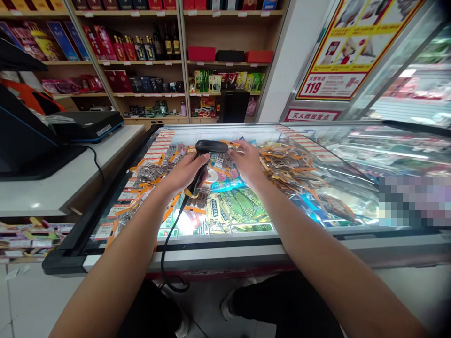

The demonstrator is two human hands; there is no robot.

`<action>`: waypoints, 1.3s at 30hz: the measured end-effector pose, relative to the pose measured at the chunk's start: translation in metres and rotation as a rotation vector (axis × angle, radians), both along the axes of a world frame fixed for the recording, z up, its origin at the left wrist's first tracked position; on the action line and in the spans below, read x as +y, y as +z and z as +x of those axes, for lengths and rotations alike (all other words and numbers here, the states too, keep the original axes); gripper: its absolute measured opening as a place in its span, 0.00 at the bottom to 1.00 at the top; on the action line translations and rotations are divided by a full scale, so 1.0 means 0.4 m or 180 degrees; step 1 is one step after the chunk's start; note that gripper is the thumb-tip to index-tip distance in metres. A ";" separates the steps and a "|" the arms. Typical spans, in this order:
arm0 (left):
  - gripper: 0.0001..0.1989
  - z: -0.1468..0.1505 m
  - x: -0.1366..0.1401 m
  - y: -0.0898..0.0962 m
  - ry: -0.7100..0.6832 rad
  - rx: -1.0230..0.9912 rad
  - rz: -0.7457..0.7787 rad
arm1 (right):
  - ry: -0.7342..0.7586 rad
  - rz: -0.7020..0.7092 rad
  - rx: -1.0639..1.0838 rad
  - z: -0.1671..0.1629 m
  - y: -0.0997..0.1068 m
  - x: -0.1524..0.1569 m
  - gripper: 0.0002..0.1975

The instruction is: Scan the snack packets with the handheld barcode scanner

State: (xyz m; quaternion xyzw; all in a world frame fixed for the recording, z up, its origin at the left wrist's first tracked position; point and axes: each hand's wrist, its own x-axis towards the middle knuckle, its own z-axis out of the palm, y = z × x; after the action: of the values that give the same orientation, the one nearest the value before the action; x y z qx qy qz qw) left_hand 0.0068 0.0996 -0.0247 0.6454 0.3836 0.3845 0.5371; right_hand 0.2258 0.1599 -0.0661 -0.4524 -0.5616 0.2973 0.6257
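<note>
My left hand [186, 172] is wrapped round the handle of a black corded barcode scanner [212, 147], its head level and pointing right. Close to the scanner head, the fingers of my right hand [249, 164] pinch a small clear packet with orange ends [221, 162]; a barcode label shows on it, and part is hidden behind the scanner. Both hands are above a glass-topped chest freezer. Similar orange-ended packets [151, 172] lie on the left, and a larger pile of packets [287, 159] is on the right. Green packs [243, 204] show beneath the glass.
The scanner's cable [165, 249] hangs over the freezer's front edge [225, 253]. On the left, a counter [31, 199] bears a black scale [86, 124]. Shelves [141, 63] of boxes and bottles stand behind. A blurred-out patch [412, 202] is at the right.
</note>
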 end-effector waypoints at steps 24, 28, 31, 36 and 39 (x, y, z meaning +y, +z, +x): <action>0.22 -0.003 0.009 0.042 0.1140 -0.1008 0.0005 | -0.0485 0.0904 -0.3547 0.392 0.074 -0.215 0.07; 0.21 -0.007 0.014 0.039 0.1295 -0.1141 -0.0088 | -0.0143 0.1016 -0.2936 0.226 0.087 -0.225 0.08; 0.20 -0.008 0.014 0.037 0.1318 -0.1135 -0.0092 | 0.0627 0.0366 -0.3046 0.058 0.048 -0.216 0.16; 0.18 -0.006 0.017 0.033 0.1269 -0.1020 -0.0052 | 0.0763 -0.0540 -0.3379 -0.111 -0.018 -0.185 0.36; 0.19 -0.003 0.022 0.029 0.1229 -0.0978 -0.0027 | 0.0832 -0.0653 -0.2953 -0.100 -0.028 -0.170 0.27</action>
State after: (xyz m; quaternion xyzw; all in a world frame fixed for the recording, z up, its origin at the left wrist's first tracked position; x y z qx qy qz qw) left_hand 0.0058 0.1083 -0.0129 0.4918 0.4153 0.5720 0.5084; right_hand 0.1856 0.0919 -0.0771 -0.5221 -0.8009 0.1943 0.2193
